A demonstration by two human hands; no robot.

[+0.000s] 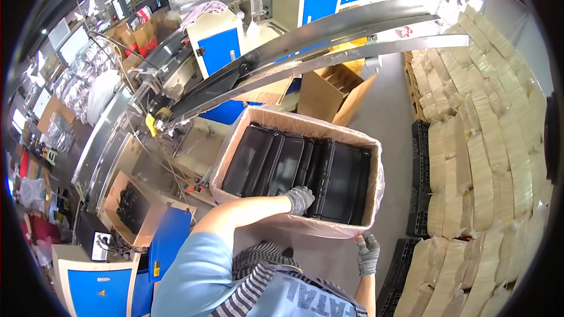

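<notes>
A carton [376,185] lined with clear plastic stands in front of me. Glossy black packs [343,176] lie side by side in it, some overlapping; what they contain is hidden. My left hand [299,199], in a grey striped glove, reaches over the near wall. Its fingers are bent over a black pack near the middle, with the tips partly hidden. My right hand [368,255], gloved the same way, is just outside the carton's near right corner. Its fingers point up toward the rim, slightly apart, and nothing shows in them.
Beyond the carton stand an opened brown box [323,97] and a long metal chute [317,58]. Stacked tan bundles [470,158] on black pallets [418,182] line the right. At left are a smaller box [120,202] with black pieces and a blue-doored cabinet [100,290].
</notes>
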